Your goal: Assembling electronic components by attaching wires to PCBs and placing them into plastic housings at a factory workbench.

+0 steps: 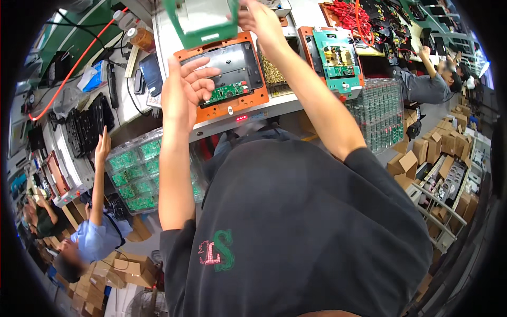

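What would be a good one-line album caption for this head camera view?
At a crowded electronics bench, the right hand lifts a green frame above an orange fixture while the open left hand hovers.

Left hand (185,87) raised open, right hand (259,21) pinching, arm outstretched

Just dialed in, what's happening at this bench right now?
A person at an electronics bench holds a green frame-like cover up with the right hand, above an orange fixture. In the fixture's black tray lies a small green circuit board. The left hand is open, raised in front of the fixture, holding nothing. To the right sits a second fixture with a green board. Clear trays of green boards are stacked lower left, where another person's arm reaches up.
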A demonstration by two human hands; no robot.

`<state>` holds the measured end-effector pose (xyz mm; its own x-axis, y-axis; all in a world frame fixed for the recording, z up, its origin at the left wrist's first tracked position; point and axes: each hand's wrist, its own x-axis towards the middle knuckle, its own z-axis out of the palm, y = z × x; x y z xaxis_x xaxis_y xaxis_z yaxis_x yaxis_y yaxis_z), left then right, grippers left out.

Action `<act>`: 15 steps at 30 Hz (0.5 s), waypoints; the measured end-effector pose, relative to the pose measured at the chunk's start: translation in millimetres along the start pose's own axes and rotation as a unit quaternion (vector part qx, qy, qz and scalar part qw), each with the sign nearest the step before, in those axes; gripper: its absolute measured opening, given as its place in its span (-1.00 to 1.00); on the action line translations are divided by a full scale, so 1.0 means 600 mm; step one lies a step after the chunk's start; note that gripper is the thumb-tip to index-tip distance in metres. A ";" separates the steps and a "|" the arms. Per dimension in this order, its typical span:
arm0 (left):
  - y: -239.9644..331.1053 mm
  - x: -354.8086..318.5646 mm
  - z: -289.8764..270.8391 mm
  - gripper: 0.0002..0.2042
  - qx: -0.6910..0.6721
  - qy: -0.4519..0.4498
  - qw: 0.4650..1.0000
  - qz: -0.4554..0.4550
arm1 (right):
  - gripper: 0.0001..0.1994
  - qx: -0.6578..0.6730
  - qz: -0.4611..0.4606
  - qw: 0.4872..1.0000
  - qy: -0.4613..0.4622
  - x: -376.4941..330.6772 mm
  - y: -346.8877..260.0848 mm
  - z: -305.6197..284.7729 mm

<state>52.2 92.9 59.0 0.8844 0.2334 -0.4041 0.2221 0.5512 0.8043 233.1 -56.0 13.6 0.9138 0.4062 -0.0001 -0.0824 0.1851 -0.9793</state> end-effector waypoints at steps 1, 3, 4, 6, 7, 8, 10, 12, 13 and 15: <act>-0.004 -0.010 -0.003 -0.29 -0.002 0.016 0.999 -0.032 | -0.51 -0.042 -0.049 0.997 -0.043 -0.047 -0.007 -0.016; -0.020 -0.034 -0.020 -0.29 0.004 0.045 0.994 -0.098 | -0.59 -0.208 -0.008 0.972 -0.106 -0.150 -0.023 -0.036; -0.041 -0.048 -0.032 -0.34 0.105 0.051 0.989 -0.089 | -0.65 -0.235 -0.031 0.965 -0.109 -0.192 -0.031 -0.029; -0.071 -0.078 -0.021 -0.52 0.381 0.139 0.912 -0.056 | -0.55 -0.404 -0.182 0.886 -0.134 -0.245 -0.014 -0.040; -0.084 -0.088 -0.025 -0.60 0.530 0.144 0.836 -0.013 | -0.52 -0.458 -0.224 0.850 -0.134 -0.261 -0.008 -0.041; -0.091 -0.099 -0.024 -0.64 0.574 0.157 0.795 0.116 | -0.42 -0.476 -0.219 0.839 -0.143 -0.265 0.006 -0.047; -0.105 -0.112 -0.013 -0.70 0.625 0.169 0.669 0.365 | -0.38 -0.523 -0.201 0.820 -0.118 -0.281 0.020 -0.054; -0.137 -0.113 0.012 -0.75 0.617 0.117 0.689 0.362 | -0.33 -0.547 -0.202 0.805 -0.110 -0.289 0.037 -0.053; -0.154 -0.111 0.021 -0.76 0.612 0.092 0.699 0.359 | -0.33 -0.553 -0.197 0.802 -0.113 -0.293 0.039 -0.055; -0.179 -0.100 0.013 -0.78 0.599 0.081 0.709 0.362 | -0.33 -0.563 -0.198 0.793 -0.120 -0.287 0.036 -0.054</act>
<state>-21.4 13.5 -0.1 0.9078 0.2495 0.3372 0.0085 -0.8147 0.5798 86.7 -151.3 -14.1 0.6656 0.7000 0.2588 0.7236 -0.5204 -0.4534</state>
